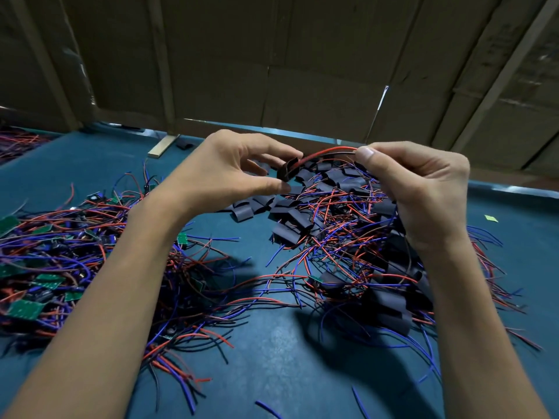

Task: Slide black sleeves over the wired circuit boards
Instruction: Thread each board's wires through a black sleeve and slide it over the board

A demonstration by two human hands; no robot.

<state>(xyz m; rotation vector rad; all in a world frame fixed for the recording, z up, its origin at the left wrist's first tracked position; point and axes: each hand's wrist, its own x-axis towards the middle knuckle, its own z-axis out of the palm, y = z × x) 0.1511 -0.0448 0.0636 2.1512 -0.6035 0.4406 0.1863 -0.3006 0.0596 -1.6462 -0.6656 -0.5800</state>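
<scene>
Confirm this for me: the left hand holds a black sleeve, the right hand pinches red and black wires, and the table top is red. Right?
Not quite. The table top is blue-green, not red, as the head view shows. The rest stands: the left hand holds a black sleeve, and the right hand pinches the red and black wires.

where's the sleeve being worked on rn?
Head view, upper centre: the black sleeve is pinched in the left hand, above the loose sleeves pile, with red wires running to the right hand.
</scene>
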